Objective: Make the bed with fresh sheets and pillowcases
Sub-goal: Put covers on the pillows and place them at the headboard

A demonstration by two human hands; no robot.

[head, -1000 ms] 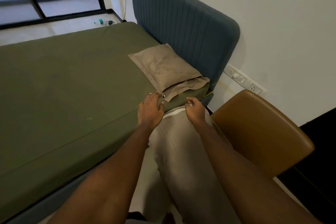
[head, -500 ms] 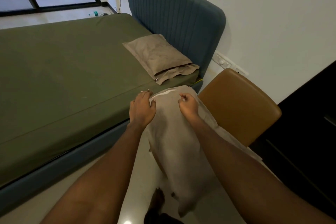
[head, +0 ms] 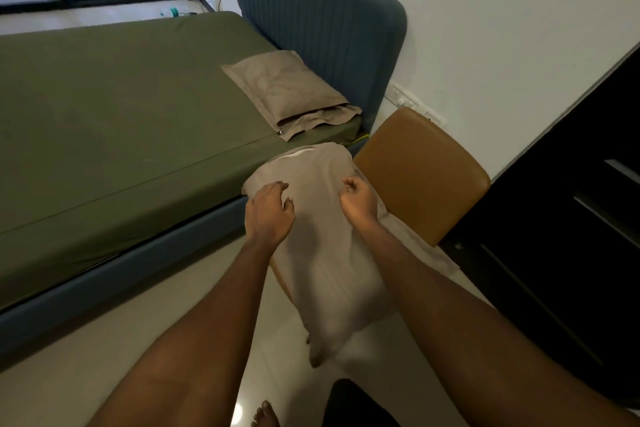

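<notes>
In the middle of the frame, both arms reach forward to a tan pillow (head: 322, 253) standing upright beside the bed (head: 121, 107). The left hand (head: 269, 215) rests on it with fingers loosely curled, gripping nothing clearly. The right hand (head: 358, 199) is a closed fist pinching the pillowcase cloth.

The bed (head: 104, 107) has an olive green sheet (head: 145, 149) pulled flat over the mattress. At about two o'clock on it, close against the blue padded headboard (head: 311, 17), lies one beige pillow (head: 284, 90), with the loose open end of its case reaching toward the bed's near edge.
</notes>
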